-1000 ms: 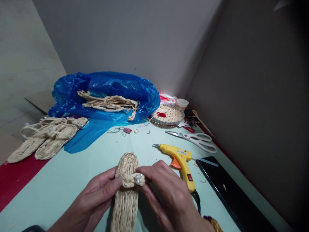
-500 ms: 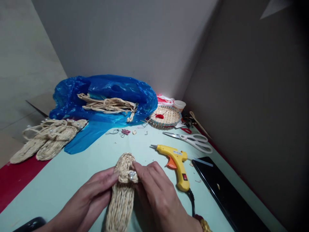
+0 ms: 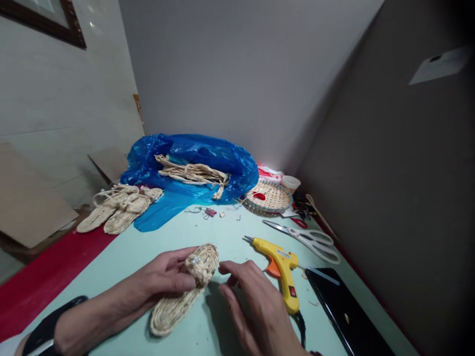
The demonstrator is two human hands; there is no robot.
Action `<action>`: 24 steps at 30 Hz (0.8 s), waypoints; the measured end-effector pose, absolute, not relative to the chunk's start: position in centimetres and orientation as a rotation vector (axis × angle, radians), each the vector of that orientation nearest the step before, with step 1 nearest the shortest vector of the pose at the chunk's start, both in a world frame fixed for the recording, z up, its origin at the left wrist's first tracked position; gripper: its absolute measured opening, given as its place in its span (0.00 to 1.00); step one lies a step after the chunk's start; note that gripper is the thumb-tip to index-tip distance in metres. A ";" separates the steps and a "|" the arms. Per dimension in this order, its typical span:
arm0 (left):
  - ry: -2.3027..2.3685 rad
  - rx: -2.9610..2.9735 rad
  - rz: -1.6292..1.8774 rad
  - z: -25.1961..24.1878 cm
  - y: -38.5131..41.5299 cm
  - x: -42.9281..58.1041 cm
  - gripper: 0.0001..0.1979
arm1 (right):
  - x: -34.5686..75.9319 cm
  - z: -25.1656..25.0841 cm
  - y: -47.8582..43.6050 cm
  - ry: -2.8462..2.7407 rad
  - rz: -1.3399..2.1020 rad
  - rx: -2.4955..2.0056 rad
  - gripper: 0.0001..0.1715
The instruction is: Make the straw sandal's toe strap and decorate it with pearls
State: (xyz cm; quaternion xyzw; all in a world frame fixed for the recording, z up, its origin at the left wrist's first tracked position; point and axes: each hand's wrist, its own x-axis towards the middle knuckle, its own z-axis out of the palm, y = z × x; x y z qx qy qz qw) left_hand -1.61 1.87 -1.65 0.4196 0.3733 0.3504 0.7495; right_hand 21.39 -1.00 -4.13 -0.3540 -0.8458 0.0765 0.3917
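Observation:
A small woven straw slipper (image 3: 174,310) with a braided strap and pearly beads is tilted over the pale green table. My left hand (image 3: 163,277) grips it from the left side, thumb lying across the strap. Just right of the slipper's toe, my right hand (image 3: 254,306) is apart from it, fingers spread and holding nothing. A yellow glue gun (image 3: 284,269) with an orange trigger and a clear glue stick lies beyond my right hand.
White-handled scissors (image 3: 311,240) and a black phone-like slab (image 3: 349,311) lie right. A woven basket (image 3: 276,198) and a blue plastic bag (image 3: 208,146) with a straw bundle (image 3: 193,172) stand at the back. A pair of straw sandals (image 3: 128,212) sits back left.
My right hand has let go of the slipper and opened. My left hand has turned the slipper so its toe points right. The view has shifted left and up.

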 end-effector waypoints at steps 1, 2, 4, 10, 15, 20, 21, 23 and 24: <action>0.854 0.967 0.750 -1.7 2.1 -2.0 0.28 | 21.4 -4.2 -1.0 -2.147 0.195 -0.903 0.19; 0.882 0.999 0.742 -1.9 2.3 -2.3 0.29 | 21.4 -4.3 -1.0 -2.137 0.201 -0.914 0.18; 0.934 1.050 0.742 -2.0 2.5 -2.6 0.28 | 21.3 -4.4 -1.0 -2.094 0.226 -0.956 0.16; 0.954 1.140 0.727 -1.1 1.8 -1.9 0.23 | 21.1 -3.0 -1.1 -2.139 0.114 -0.850 0.22; 0.907 1.138 0.708 -1.6 1.5 -1.8 0.20 | 21.0 -2.1 -1.4 -2.333 -0.088 -0.646 0.22; 0.939 1.119 0.702 -2.2 1.3 -1.7 0.19 | 20.8 -2.0 -1.5 -2.403 -0.129 -0.611 0.23; 0.946 1.112 0.701 -2.2 1.2 -1.7 0.18 | 20.8 -2.0 -1.5 -2.414 -0.140 -0.598 0.23; 0.952 1.098 0.694 -2.1 1.1 -1.7 0.16 | 20.9 -1.9 -1.4 -2.447 -0.144 -0.562 0.23; 0.952 1.093 0.692 -2.1 1.1 -1.7 0.16 | 20.9 -1.8 -1.4 -2.464 -0.137 -0.546 0.23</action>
